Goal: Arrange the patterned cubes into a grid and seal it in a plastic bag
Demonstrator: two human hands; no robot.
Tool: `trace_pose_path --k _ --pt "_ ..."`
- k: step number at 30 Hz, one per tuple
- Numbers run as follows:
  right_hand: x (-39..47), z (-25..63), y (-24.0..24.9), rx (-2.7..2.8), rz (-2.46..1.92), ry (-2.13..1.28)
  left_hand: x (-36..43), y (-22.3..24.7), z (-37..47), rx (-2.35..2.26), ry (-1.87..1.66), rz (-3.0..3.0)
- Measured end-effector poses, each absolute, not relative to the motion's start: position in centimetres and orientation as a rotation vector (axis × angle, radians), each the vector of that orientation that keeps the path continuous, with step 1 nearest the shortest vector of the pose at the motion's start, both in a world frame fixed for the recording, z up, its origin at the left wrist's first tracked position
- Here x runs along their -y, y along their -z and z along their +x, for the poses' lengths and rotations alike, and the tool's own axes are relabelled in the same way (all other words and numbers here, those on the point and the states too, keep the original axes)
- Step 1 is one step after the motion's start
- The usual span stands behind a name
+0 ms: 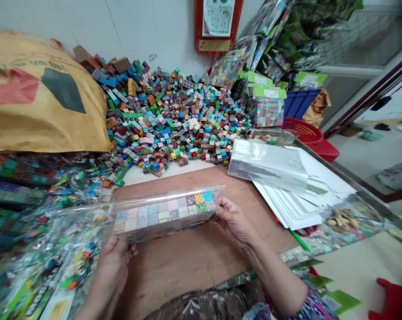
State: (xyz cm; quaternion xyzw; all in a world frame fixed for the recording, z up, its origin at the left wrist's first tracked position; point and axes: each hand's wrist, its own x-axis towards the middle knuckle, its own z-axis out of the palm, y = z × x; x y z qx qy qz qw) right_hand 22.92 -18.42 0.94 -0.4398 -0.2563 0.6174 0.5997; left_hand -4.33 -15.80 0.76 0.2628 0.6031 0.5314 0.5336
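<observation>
A clear plastic bag (134, 205) holding rows of small coloured cubes (172, 210) is held up over the brown board (201, 262). My left hand (116, 262) grips its near left corner, with the fingers curled in on the plastic. At the other end, my right hand (232, 218) pinches the right edge of the bag beside the cubes. Loose film stretches from the bag out to the left. The cubes lie side by side in a block, seen through the plastic.
Loose coloured blocks (177, 120) are heaped against the wall. A yellow sack (54, 120) stands at the left, above packets of small parts (67, 222). White cards (287, 204) and a stack of clear bags (267, 162) lie to the right, near a red basket (303, 131).
</observation>
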Motion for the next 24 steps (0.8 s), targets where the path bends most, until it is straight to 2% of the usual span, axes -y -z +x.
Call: trace_pose_path --k 6,9,17,24 --pt "18.3 22.9 -1.1 0.612 -1.03 -1.435 15.8 -0.9 -4.2 -1.433 -1.252 0.642" --pt "18.8 22.9 -1.1 0.735 -1.121 -1.335 15.9 -1.0 -4.2 -1.436 -1.243 0.667" --pt "21.3 23.3 -2.1 1.409 -1.396 -0.202 15.9 -0.9 -4.5 -1.431 -1.238 0.725" --pt "20.9 23.3 -3.2 1.683 -1.236 0.173 15.9 -0.9 -4.6 -1.427 -1.23 0.731"
